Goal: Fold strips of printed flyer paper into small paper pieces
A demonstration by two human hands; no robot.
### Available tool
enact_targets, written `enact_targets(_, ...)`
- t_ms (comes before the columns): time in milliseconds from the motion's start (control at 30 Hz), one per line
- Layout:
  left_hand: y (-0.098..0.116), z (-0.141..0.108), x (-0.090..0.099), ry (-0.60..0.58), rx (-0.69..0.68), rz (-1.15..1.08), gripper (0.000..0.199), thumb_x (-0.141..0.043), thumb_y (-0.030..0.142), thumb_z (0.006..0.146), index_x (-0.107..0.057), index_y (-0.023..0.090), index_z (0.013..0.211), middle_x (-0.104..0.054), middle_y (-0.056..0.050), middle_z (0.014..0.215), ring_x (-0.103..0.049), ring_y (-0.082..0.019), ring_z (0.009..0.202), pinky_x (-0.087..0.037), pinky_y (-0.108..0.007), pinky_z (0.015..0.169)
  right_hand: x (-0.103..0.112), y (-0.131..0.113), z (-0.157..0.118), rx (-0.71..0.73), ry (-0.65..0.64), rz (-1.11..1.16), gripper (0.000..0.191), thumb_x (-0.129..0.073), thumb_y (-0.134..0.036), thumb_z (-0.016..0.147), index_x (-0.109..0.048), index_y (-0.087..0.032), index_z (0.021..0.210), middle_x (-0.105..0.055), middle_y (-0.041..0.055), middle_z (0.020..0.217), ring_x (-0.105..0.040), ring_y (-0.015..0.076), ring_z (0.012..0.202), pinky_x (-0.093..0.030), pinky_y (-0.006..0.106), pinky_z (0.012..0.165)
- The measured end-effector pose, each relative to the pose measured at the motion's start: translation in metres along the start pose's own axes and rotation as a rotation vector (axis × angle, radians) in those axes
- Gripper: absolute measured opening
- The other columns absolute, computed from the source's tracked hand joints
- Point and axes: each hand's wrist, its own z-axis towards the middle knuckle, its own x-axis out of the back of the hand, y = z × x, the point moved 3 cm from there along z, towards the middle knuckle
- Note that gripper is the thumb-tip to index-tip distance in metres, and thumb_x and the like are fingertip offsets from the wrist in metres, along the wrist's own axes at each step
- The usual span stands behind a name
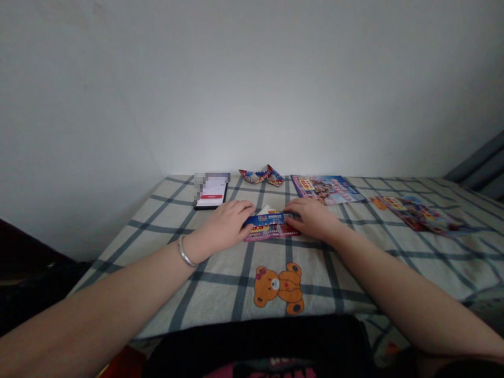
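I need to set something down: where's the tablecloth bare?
Bare: checked tablecloth between left forearm and bear print, and left of the smartphone. Crowded: where left hand and right hand hold the folded flyer, and among folded papers and flyers.

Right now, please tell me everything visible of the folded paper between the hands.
The folded paper looks thin and printed: a blue band with white lettering and a code-like square, pink near edge, pale point showing behind. It lies on the checked cloth, its ends touched by the left hand and right hand.
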Motion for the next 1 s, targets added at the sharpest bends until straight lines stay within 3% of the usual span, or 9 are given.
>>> enact_targets(267, -0.004, 0.001, -0.009, -0.023, -0.064, -0.047, 0.039, -0.048, 0.035, 0.098, -0.057, 0.014, 0.130, -0.057, -0.012, 0.133, -0.047, -0.027, 0.127, -0.038, -0.045, 0.110, -0.012, 0.001, 0.003, 0.090, 0.042, 0.125, 0.031, -0.065, -0.033, 0.088, -0.068, -0.017, 0.114, -0.068, 0.0111, 0.120, -0.060, 0.0257, 0.114, -0.046, 0.044, 0.102)
enact_targets(533, -0.006, 0.004, -0.010, -0.045, -0.038, -0.285, 0.040, -0.056, 0.035, 0.093, -0.056, 0.014, 0.127, -0.059, -0.012, 0.130, -0.048, -0.027, 0.127, -0.039, -0.045, 0.110, -0.020, 0.007, 0.006, 0.125, 0.076, 0.289, 0.030, -0.071, -0.028, 0.083, -0.066, -0.017, 0.111, -0.067, 0.0111, 0.120, -0.060, 0.0239, 0.114, -0.045, 0.043, 0.104)
enact_targets(700, -0.006, 0.005, -0.005, -0.003, 0.041, -0.425, 0.034, -0.059, 0.025, 0.087, -0.055, 0.019, 0.120, -0.060, -0.010, 0.123, -0.054, -0.025, 0.118, -0.044, -0.044, 0.103, -0.018, 0.008, 0.005, 0.073, 0.115, 0.315, 0.034, -0.075, -0.019, 0.077, -0.063, -0.019, 0.109, -0.068, 0.0089, 0.113, -0.061, 0.0242, 0.107, -0.047, 0.042, 0.098)
enact_targets(867, -0.003, 0.007, 0.004, 0.028, 0.083, -0.430, 0.029, -0.059, 0.018, 0.086, -0.057, 0.019, 0.115, -0.064, -0.006, 0.105, -0.059, -0.022, 0.103, -0.048, -0.041, 0.094, -0.010, 0.004, 0.004, 0.022, 0.136, 0.309, 0.030, -0.069, -0.011, 0.078, -0.063, -0.020, 0.106, -0.070, 0.0066, 0.105, -0.063, 0.0230, 0.101, -0.048, 0.039, 0.092)
enact_targets(1000, -0.006, 0.007, 0.006, 0.094, 0.086, -0.386, 0.023, -0.060, 0.019, 0.088, -0.058, 0.019, 0.111, -0.065, -0.007, 0.108, -0.059, -0.023, 0.102, -0.048, -0.042, 0.092, -0.005, 0.009, 0.004, -0.034, 0.145, 0.292, 0.021, -0.065, -0.013, 0.083, -0.066, -0.020, 0.103, -0.071, 0.0053, 0.098, -0.064, 0.0217, 0.092, -0.048, 0.036, 0.085)
